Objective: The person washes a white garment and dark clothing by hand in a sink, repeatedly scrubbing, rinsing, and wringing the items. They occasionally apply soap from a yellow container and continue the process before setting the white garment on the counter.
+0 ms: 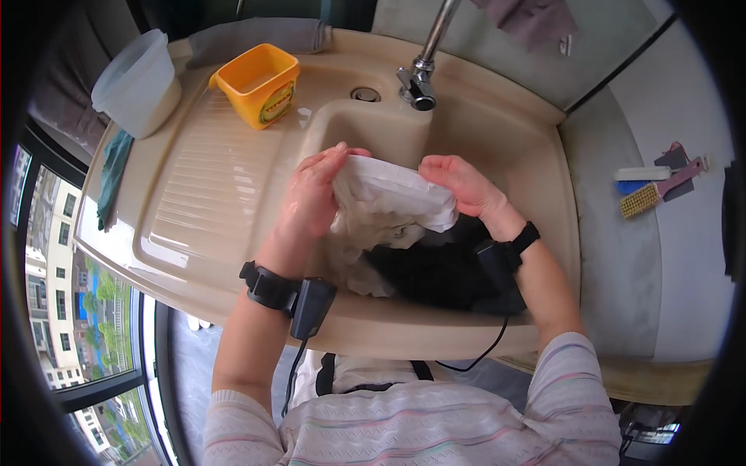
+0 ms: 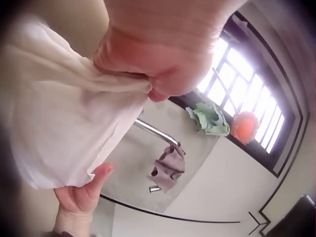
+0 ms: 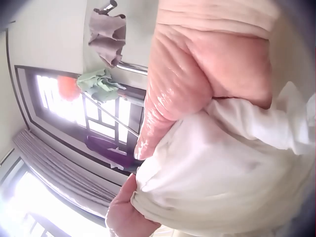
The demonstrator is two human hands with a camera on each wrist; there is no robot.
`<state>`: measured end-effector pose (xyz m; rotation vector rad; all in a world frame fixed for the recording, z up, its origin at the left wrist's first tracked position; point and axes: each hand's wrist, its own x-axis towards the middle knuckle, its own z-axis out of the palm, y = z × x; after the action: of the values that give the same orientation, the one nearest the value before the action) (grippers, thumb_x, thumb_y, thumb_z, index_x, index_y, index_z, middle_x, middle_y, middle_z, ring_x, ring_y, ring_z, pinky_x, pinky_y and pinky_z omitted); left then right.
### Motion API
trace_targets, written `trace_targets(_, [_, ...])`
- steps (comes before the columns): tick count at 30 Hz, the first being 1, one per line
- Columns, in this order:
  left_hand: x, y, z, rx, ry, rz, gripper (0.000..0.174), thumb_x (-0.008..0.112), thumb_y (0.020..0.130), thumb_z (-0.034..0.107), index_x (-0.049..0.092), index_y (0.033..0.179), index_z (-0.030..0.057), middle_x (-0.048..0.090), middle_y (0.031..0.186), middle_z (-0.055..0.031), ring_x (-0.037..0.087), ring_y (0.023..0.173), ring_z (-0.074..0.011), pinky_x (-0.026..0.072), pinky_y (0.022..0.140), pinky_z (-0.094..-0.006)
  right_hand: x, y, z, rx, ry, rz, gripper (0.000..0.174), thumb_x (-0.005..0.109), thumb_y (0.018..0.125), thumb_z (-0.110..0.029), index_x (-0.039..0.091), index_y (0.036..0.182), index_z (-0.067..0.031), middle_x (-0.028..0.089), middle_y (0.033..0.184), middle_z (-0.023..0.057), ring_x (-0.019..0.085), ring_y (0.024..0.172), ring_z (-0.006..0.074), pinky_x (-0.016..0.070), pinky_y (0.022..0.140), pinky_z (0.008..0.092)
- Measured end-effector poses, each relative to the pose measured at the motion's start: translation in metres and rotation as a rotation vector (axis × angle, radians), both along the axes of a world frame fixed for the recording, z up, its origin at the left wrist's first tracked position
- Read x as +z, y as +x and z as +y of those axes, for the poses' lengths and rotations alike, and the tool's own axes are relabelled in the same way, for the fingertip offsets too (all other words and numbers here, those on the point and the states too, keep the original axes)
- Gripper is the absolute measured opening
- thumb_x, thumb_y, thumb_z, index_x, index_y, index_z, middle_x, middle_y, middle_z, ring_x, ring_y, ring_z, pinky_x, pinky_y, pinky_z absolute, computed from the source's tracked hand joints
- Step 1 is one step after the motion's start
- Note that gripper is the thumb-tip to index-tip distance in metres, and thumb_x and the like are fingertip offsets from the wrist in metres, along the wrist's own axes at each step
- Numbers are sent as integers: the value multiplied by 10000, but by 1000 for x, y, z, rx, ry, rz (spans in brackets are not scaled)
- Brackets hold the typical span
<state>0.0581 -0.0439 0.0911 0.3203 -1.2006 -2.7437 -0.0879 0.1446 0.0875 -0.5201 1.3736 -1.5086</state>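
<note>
A wet white cloth (image 1: 396,189) is stretched between both hands above the sink, its lower part hanging in folds. The left hand (image 1: 313,190) grips its left end, thumb on top. At the right end the curled fingers of the right hand (image 1: 465,186) pinch the edge. In the left wrist view the cloth (image 2: 64,108) hangs from the left hand (image 2: 158,49), with the other hand below. The right wrist view has the right hand (image 3: 197,74) holding the bunched cloth (image 3: 222,168). Dark fabric (image 1: 443,268) lies in the basin beneath.
An orange tub (image 1: 260,84) and a translucent bucket (image 1: 140,89) stand on the ribbed board left of the basin, near a green cloth (image 1: 115,179). The faucet (image 1: 420,81) rises behind the basin. Brushes (image 1: 660,189) are at the right; a grey cloth (image 1: 256,40) lies at the back.
</note>
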Motion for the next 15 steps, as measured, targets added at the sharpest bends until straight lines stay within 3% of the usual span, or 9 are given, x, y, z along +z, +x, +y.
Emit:
trace_targets(1, [2,-5,7,-12,-8,2,305,429,900,229,553,961,-43,587,885,-129,579,811,-220,477,737,-331,3,-1,10,99,23,83,208,591,832,-252,587,801,-46,589,766,-17,540,694,67,447,669,233])
trace_targets(5, [-4,-28,41,46,56,-4,253,445,898,204,556,909,-23,580,834,-108,575,774,-208,479,717,-331,5,-13,46,141,16,156,160,611,814,-195,566,819,-41,586,797,-8,532,708,56,439,670,222])
trace_targets(7, [-18,-42,60,90,106,-37,236,445,899,195,553,884,-14,575,816,-98,569,763,-202,478,714,-333,5,-13,52,-47,-111,26,82,598,791,-104,555,817,-40,586,812,14,535,735,71,436,669,227])
trace_targets(12, [-76,-80,87,315,338,-189,194,442,902,179,535,832,24,557,778,-57,543,741,-197,474,724,-352,-41,-29,32,-207,-90,73,39,548,759,-35,572,784,-18,587,785,48,546,741,121,440,651,252])
trace_targets(14, [-81,-84,90,311,415,-211,200,468,893,220,544,851,40,559,796,-44,539,750,-201,466,743,-351,-40,-13,7,-360,239,423,88,544,787,-91,592,788,-18,586,728,65,542,745,114,437,651,280])
trace_targets(15, [-76,-83,93,330,493,-240,213,477,891,242,540,831,48,551,774,-42,526,722,-183,459,694,-330,-26,8,-3,-357,249,653,126,536,804,-129,600,782,-23,582,697,91,557,730,152,436,654,297])
